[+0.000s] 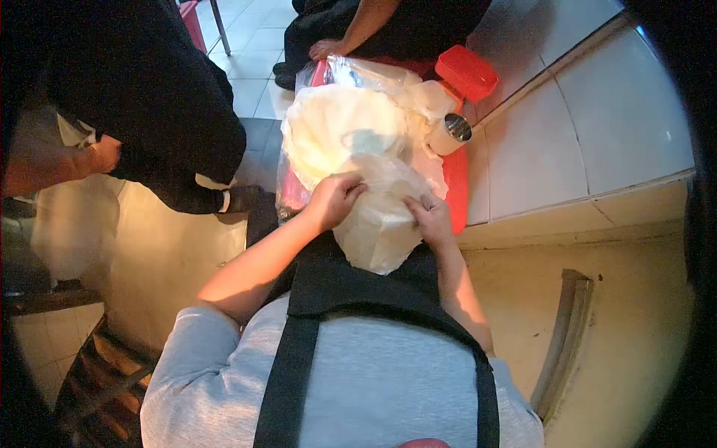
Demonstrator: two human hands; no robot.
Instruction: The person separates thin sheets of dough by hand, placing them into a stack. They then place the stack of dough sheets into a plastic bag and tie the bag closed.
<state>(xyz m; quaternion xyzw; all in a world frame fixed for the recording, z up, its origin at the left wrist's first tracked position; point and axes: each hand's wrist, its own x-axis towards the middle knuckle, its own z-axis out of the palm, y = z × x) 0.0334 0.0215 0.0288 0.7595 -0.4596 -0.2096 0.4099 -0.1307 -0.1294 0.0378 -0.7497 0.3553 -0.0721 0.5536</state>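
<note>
My left hand (337, 200) pinches the left edge of a thin, pale, see-through dough sheet (377, 224). On the opposite edge my right hand (432, 218) is closed, thumb and fingers on the sheet. The sheet hangs between both hands, its lower end over my dark apron. Just beyond lies a broad pile of pale round dough sheets (328, 127), partly covered by the one I hold. To the right of the pile, a metal can (450, 134) with a shiny inside stands tilted in view.
A red table (457, 194) carries the pile, with clear plastic wrapping (366, 72) at its far side. A red plastic basket (467, 72) sits at the back right, by a tiled wall (597, 127). Another person's hand (328, 49) rests beyond the table; someone in dark clothes stands left.
</note>
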